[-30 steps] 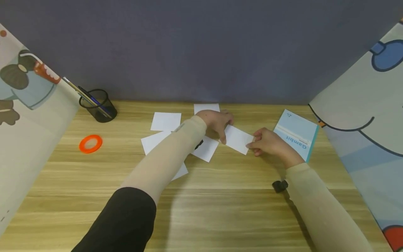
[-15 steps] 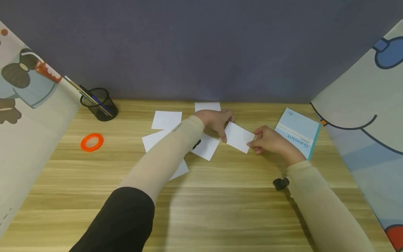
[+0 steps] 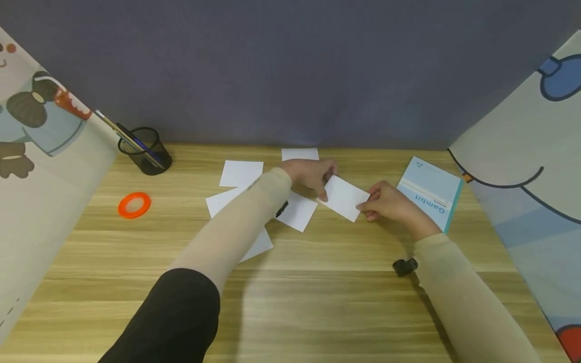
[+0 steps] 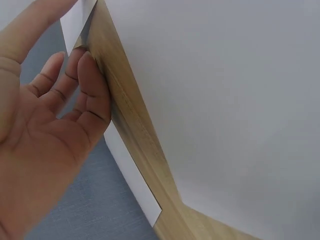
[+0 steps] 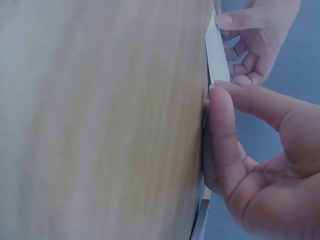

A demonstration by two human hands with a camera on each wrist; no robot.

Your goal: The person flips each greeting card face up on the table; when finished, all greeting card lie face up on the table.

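A small white sheet of paper (image 3: 346, 198) lies between both hands, right of the middle of the table. My left hand (image 3: 310, 175) pinches its left end, thumb on top and fingers under it. At the other end my right hand (image 3: 388, 204) pinches the right edge between thumb and fingertips. In the right wrist view the paper (image 5: 217, 52) appears nearly edge-on, joining the two hands. Under and around my left forearm several more white sheets (image 3: 297, 212) lie on the table, partly hidden by the sleeve. One sheet (image 3: 299, 154) sits behind my left hand.
A light blue Gambit booklet (image 3: 428, 189) lies just beyond my right hand. An orange ring (image 3: 134, 205) rests on the wooden table (image 3: 317, 302) at left, near a black mesh pen cup (image 3: 147, 154) holding pens. A dark grey wall (image 3: 290, 75) closes off the back.
The held sheet has turned slightly, its far left corner moving out from under my left fingers. Both hands stay almost in place, and the head view has shifted a little.
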